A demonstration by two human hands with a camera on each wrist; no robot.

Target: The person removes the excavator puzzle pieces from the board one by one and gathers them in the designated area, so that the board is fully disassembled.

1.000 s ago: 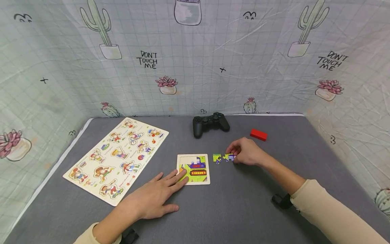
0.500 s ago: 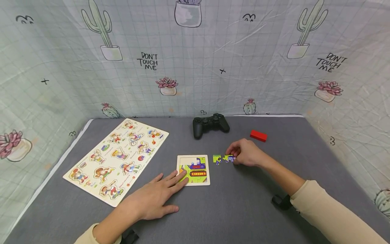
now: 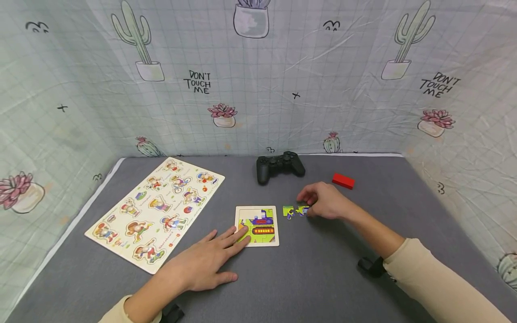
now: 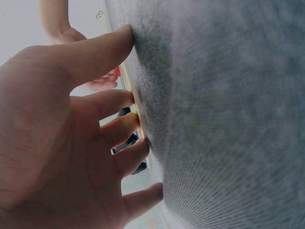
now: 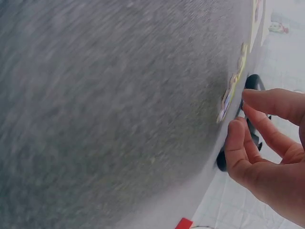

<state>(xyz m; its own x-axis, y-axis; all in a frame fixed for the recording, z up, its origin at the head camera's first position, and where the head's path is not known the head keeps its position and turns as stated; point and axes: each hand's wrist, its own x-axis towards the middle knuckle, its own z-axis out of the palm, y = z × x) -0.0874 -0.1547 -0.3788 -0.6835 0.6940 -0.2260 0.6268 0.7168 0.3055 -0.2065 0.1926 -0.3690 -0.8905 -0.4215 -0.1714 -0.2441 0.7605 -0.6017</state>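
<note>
A small square jigsaw tray [image 3: 277,229] shows a purple and orange tracked vehicle on green, with a bare patch at its upper left. The fingers of my left hand [image 3: 202,262] lie spread, their tips on the tray's left side and the table. Right of the tray are two loose jigsaw pieces, a green one [image 3: 287,210] and a green and purple one [image 3: 302,209]. My right hand [image 3: 329,202] hovers at the second piece and partly covers it. In the right wrist view, its thumb and fingers are bent and apart, and the pieces [image 5: 227,99] lie clear of them.
A large board [image 3: 157,211] with cartoon figures lies on the left of the grey table. A black game controller [image 3: 280,166] sits at the back, with a red block [image 3: 343,181] to its right. A printed cloth [image 3: 258,89] hangs behind.
My right hand has shifted slightly left over the green and purple piece, hiding more of it. My left hand stays on the tray. The head view has tilted a little.
</note>
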